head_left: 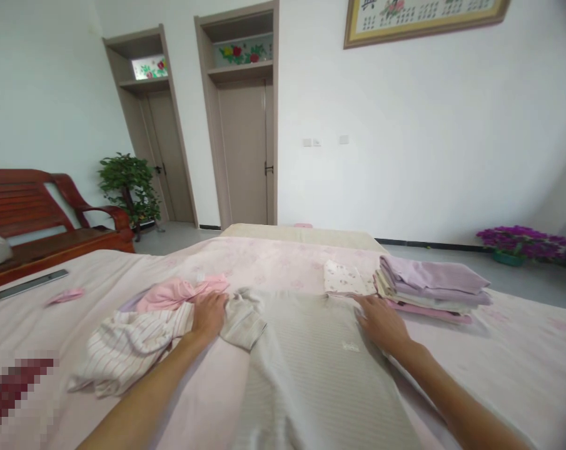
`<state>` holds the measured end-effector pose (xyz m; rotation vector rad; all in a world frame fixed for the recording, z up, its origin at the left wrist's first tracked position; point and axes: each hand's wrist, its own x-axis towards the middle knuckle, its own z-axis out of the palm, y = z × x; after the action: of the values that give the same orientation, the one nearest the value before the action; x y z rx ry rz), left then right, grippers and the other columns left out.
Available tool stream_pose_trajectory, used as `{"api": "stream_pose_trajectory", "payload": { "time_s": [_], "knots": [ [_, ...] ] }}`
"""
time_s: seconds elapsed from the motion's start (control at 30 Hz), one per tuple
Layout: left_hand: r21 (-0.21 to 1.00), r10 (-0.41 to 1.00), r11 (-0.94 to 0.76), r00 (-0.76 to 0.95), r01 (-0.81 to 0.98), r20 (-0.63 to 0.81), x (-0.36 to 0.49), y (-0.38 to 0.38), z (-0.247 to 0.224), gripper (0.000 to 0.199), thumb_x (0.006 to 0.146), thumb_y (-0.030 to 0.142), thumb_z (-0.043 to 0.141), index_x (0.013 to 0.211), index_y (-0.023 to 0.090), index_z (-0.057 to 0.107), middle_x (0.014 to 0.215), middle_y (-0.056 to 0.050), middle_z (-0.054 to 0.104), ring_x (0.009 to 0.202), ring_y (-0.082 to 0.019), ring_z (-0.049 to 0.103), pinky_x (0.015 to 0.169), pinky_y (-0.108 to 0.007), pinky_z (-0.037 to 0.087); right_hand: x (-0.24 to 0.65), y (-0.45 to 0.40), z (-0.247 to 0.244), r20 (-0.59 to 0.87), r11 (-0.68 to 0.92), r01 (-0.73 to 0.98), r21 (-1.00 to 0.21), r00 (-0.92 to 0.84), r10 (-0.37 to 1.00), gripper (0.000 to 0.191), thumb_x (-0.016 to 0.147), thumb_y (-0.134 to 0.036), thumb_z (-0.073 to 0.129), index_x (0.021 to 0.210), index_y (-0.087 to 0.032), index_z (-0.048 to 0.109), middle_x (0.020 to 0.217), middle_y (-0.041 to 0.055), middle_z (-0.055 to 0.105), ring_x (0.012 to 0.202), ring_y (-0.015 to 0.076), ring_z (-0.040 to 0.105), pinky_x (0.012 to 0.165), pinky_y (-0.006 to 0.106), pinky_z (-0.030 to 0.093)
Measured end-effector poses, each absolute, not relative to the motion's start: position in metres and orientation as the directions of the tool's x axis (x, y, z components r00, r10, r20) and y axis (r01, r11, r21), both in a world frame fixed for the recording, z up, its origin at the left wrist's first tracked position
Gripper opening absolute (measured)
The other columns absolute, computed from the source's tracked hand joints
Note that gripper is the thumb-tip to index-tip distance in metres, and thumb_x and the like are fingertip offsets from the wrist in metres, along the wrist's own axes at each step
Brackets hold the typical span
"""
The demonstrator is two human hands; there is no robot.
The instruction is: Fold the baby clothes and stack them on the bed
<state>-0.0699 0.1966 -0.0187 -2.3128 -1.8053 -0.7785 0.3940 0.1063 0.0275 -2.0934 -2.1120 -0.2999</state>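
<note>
A light grey, finely striped shirt (311,350) lies spread on the bed in front of me, with a small pale print on its right side. My left hand (209,317) rests beside its bunched left sleeve (245,319), fingers stretched forward and open. Close to that hand lie a crumpled pink garment (170,294) and a cream striped garment (132,344). My right hand (381,320) lies open at the shirt's right edge, fingers apart, their tips near a folded white patterned cloth (346,278). The undersides of both hands are hidden.
A stack of folded clothes (433,281), lilac on top, sits right of my right hand. On the pink bedding (512,350) at far left are a phone (33,284) and a small pink item (67,296). Beyond stand a wooden bench (29,206) and a leafy plant (127,181).
</note>
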Motion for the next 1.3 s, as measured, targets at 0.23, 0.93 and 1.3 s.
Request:
{"api": "stream_pose_trajectory", "payload": {
  "time_s": [0.23, 0.93, 1.3],
  "knots": [
    [-0.118, 0.879, -0.250, 0.277, 0.961, 0.389, -0.151, 0.203, -0.010, 0.042, 0.085, 0.004, 0.039, 0.104, 0.028, 0.067, 0.126, -0.006, 0.063, 0.131, -0.028, 0.040, 0.114, -0.053, 0.007, 0.421, 0.028, -0.004, 0.235, -0.014, 0.996, -0.094, 0.036, 0.971, 0.049, 0.093, -0.046, 0.034, 0.130, -0.023, 0.055, 0.137, 0.0096, 0.054, 0.122, 0.0300, 0.050, 0.102, 0.045, 0.037],
    [0.293, 0.914, -0.394, 0.338, 0.871, 0.224, -0.033, 0.119, -0.007, 0.037, 0.074, 0.047, 0.061, 0.105, 0.025, 0.063, 0.117, -0.006, 0.062, 0.110, -0.026, 0.057, 0.089, -0.031, 0.042, 0.518, -0.033, 0.018, -0.122, -0.418, 0.892, -0.173, 0.402, 0.908, 0.026, 0.081, -0.047, 0.047, 0.077, -0.023, 0.057, 0.081, 0.0056, 0.068, 0.077, 0.0232, 0.062, 0.064, 0.032, 0.035],
    [0.354, 0.900, 0.113, -0.246, 0.928, 0.359, -0.133, 0.200, 0.014, 0.043, 0.093, 0.033, 0.027, 0.123, 0.007, 0.047, 0.100, -0.015, 0.067, 0.087, -0.027, 0.066, 0.067, -0.033, 0.050, 0.580, 0.007, 0.055, 0.144, -0.449, 0.889, 0.095, 0.434, 0.890, 0.031, 0.089, -0.039, 0.044, 0.106, -0.024, 0.065, 0.108, 0.0129, 0.068, 0.097, 0.0313, 0.062, 0.074, 0.039, 0.038]
  ]
}}
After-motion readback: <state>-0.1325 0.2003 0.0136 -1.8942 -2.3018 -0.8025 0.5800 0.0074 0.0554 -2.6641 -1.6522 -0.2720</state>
